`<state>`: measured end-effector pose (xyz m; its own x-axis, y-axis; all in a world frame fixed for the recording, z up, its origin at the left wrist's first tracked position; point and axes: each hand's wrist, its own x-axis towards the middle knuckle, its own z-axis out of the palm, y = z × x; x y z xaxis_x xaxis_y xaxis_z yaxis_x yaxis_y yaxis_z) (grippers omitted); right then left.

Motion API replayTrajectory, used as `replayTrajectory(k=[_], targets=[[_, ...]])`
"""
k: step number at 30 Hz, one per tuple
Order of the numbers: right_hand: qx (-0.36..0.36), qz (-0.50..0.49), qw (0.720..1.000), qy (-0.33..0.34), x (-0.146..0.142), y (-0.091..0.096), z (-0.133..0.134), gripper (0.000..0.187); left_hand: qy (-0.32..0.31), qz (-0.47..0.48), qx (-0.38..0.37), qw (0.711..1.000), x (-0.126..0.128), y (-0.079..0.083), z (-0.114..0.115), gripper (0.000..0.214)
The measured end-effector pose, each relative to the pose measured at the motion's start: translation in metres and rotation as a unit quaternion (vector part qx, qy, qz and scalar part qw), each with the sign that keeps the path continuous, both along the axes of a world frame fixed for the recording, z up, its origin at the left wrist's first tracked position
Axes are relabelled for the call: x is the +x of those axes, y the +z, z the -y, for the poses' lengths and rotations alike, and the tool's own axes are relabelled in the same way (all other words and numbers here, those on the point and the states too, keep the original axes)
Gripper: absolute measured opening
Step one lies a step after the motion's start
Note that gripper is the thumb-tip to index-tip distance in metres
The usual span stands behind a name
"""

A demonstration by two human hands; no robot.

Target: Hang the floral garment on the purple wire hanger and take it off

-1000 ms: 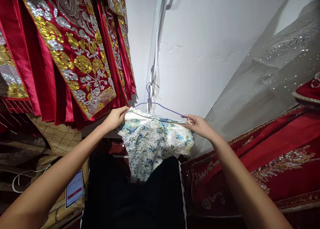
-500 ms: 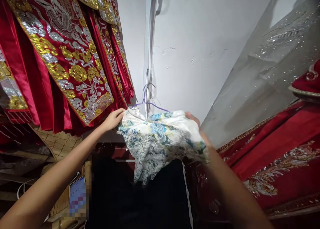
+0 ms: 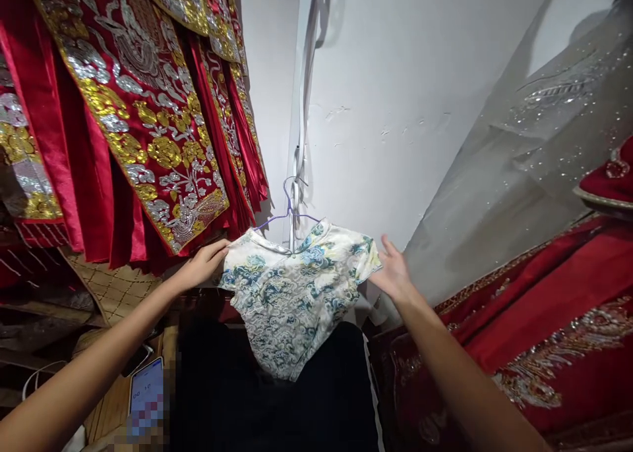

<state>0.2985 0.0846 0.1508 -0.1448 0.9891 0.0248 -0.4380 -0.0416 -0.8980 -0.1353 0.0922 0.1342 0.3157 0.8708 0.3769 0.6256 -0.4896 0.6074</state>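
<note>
A small white garment with a blue and yellow floral print (image 3: 291,294) hangs on a purple wire hanger (image 3: 288,205) against the white wall. My left hand (image 3: 202,266) rests at the garment's left shoulder, fingers closed on its edge. My right hand (image 3: 392,272) is beside the right sleeve, fingers spread, touching or just off the cloth.
Red robes with gold and silver embroidery (image 3: 138,109) hang close on the left. A sheer sequinned cloth (image 3: 534,149) and red embroidered fabric (image 3: 544,320) fill the right. A black cloth (image 3: 247,399) lies below. A phone (image 3: 146,393) lies at lower left.
The garment's right side has been pulled over the hanger and now hangs spread. My right hand has let go and opened. My left hand moved slightly down and left.
</note>
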Motion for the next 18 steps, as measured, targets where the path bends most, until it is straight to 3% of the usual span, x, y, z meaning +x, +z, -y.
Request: replayTrajectory(k=[3,7,9,10,12,14,16,18], targets=[[0.042,0.072,0.996,-0.012,0.016,0.013,-0.001,0.069,0.004,0.017,-0.025,1.0,-0.001,-0.001,0.001,0.039],[0.15,0.193,0.969,-0.04,-0.009,0.038,0.017,0.095,-0.005,0.083,0.0,0.997,0.023,0.018,-0.007,0.03],[0.178,0.244,0.953,0.021,-0.03,0.052,0.033,0.106,-0.013,0.117,0.04,0.992,0.039,0.028,-0.009,0.026],[0.192,0.27,0.94,0.086,-0.04,0.058,0.043,0.107,-0.013,0.124,0.06,0.99,0.045,0.032,-0.008,0.023],[0.222,0.34,0.882,0.24,-0.055,0.068,0.063,0.092,-0.006,0.115,0.095,0.989,0.055,0.035,-0.001,0.016],[0.264,0.416,0.813,0.31,-0.064,0.07,0.08,0.063,0.005,0.092,0.129,0.987,0.063,0.033,0.012,0.012],[0.314,0.472,0.779,0.268,-0.071,0.065,0.09,0.05,0.009,0.095,0.148,0.984,0.073,0.031,0.029,0.011],[0.361,0.481,0.774,0.195,-0.078,0.053,0.091,0.057,0.006,0.15,0.133,0.98,0.088,0.033,0.047,0.014]])
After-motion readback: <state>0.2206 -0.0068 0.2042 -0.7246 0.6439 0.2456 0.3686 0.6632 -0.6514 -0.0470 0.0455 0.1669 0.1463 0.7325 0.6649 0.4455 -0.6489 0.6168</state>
